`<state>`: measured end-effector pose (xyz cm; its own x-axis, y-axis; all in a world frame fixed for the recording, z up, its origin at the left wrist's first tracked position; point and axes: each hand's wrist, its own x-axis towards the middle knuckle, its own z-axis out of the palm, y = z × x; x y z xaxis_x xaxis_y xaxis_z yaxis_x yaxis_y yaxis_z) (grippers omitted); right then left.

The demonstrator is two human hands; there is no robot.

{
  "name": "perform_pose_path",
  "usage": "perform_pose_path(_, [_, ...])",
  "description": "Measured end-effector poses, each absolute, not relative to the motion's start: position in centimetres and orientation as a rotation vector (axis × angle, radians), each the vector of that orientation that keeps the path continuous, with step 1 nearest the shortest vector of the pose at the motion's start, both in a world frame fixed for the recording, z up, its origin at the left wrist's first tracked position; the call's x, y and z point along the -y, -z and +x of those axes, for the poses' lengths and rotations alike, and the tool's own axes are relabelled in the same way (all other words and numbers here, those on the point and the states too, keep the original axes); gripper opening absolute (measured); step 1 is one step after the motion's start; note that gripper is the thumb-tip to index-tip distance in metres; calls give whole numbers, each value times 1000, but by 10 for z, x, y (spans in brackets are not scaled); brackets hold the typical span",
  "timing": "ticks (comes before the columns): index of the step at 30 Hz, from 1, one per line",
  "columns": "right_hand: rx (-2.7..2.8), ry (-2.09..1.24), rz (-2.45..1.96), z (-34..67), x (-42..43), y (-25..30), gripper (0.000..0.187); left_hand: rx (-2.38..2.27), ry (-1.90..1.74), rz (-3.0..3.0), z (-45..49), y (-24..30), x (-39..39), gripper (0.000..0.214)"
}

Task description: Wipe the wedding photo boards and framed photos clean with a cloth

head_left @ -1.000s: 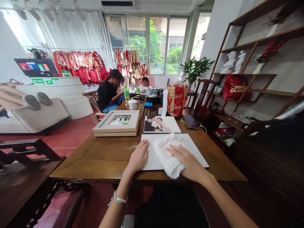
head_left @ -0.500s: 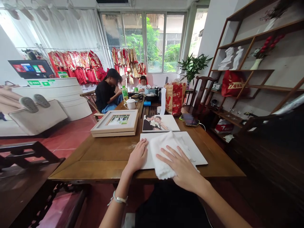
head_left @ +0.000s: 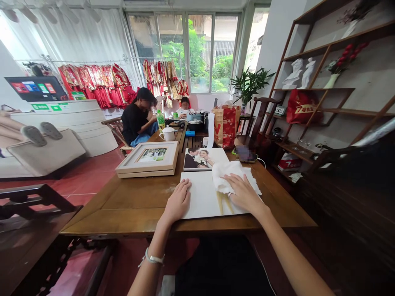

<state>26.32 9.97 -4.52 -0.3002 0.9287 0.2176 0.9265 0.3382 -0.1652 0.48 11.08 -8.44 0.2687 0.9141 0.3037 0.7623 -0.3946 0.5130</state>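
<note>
A white flat panel lies on the wooden table in front of me. My left hand rests flat on the panel's left edge, holding nothing. Pressed down with outstretched fingers, my right hand lies on a crumpled white cloth at the panel's upper right. The cloth covers that corner and overlaps the lower edge of a wedding photo print behind it. Two tapered tan streaks show on the panel below the cloth; I cannot tell what they are.
Light wooden picture frames are stacked at the left. Farther back stand a white lidded cup, a green-labelled bottle and a red-and-brown paper bag. A phone with a cable lies right. Two people sit at the far end.
My right hand has slid the cloth up and to the right, uncovering the panel's middle. My left hand stays on the left edge. The view has shifted slightly.
</note>
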Motion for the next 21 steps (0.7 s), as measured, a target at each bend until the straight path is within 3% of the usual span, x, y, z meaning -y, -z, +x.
perform_pose_path(5, [2382, 97, -1572, 250, -38, 41, 68, -1542, -850, 2294, 4, 86, -111, 38])
perform_pose_path(9, [2399, -52, -1525, 276, -11, 42, 73, -1550, -812, 2299, 5, 84, -110, 39])
perform_pose_path(14, [2381, -320, -1430, 321, -39, 46, 71, -1561, -804, 2287, 6, 81, -109, 39])
perform_pose_path(21, [2183, -200, -1650, 307, -96, 42, 48, -1565, -789, 2278, 6, 80, -108, 39])
